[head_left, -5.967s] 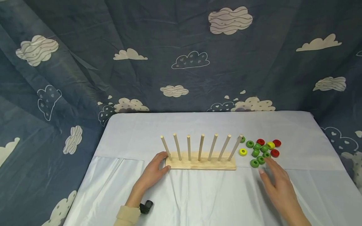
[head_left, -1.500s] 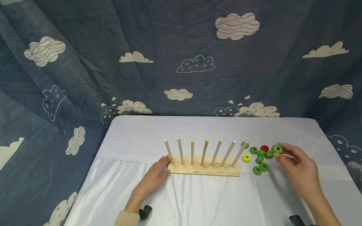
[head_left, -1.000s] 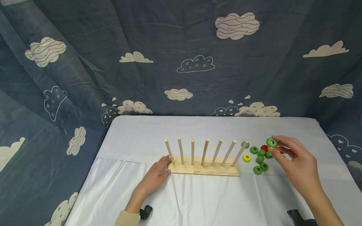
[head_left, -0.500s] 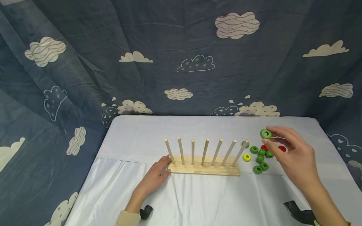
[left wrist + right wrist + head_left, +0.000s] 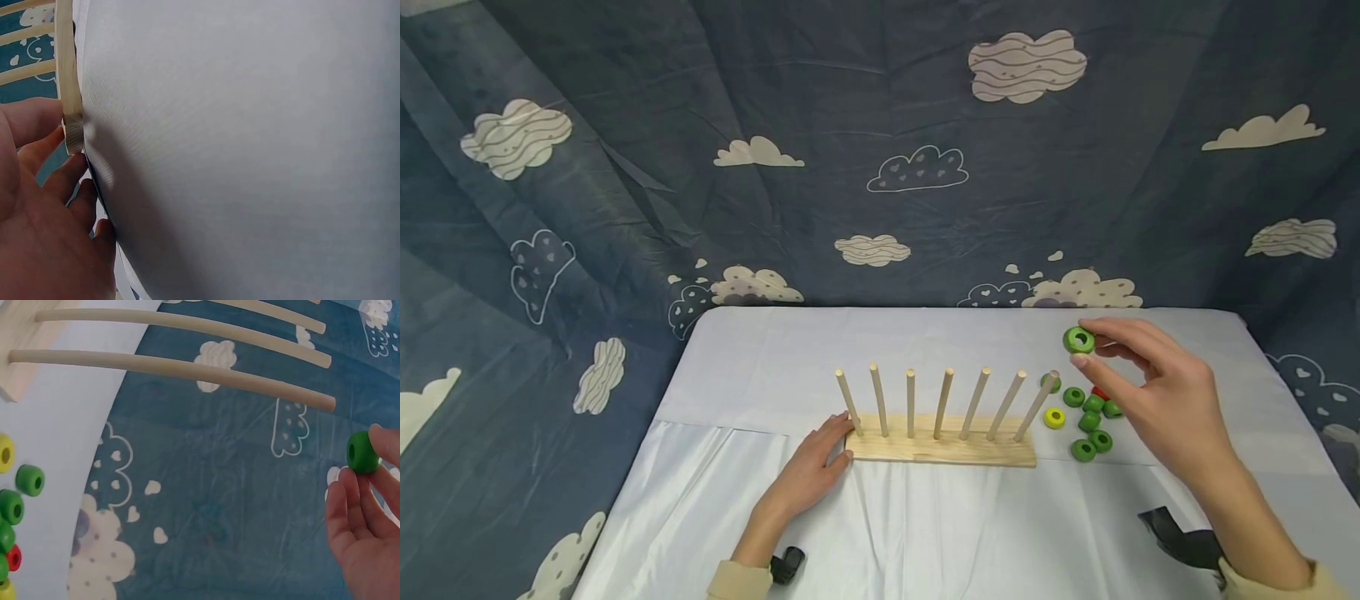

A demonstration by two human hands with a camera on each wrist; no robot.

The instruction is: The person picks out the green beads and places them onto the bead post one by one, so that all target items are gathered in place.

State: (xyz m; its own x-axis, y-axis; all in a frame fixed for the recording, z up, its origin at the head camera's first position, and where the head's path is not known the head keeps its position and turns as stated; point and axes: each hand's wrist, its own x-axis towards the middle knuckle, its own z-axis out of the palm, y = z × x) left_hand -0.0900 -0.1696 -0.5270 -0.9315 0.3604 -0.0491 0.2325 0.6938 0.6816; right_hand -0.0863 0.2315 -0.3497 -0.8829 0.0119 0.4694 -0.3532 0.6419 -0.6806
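Note:
My right hand (image 5: pixel 1172 400) pinches a green bead (image 5: pixel 1070 342) between thumb and fingertips, raised above the table behind the bead pile. Its hole faces outward, and in the right wrist view the held green bead (image 5: pixel 365 453) is a little beyond the peg tips. With thumb and fingers at its left end, my left hand (image 5: pixel 805 467) holds the wooden peg stand (image 5: pixel 940 451). The left wrist view shows the stand's end (image 5: pixel 74 134) between thumb and fingers. Several upright pegs rise in a row from the base, all bare.
Right of the stand lie several green beads (image 5: pixel 1083 451), a yellow bead (image 5: pixel 1054 425) and a red bead (image 5: pixel 1099 392); the right hand hides some. A white cloth (image 5: pixel 760 358) covers the table. A dark cloud-patterned curtain (image 5: pixel 820 83) hangs behind.
Six seconds ago the right hand was at the pile's near edge. It has since picked up a green bead and lifted it up and leftward. The left hand stays on the stand.

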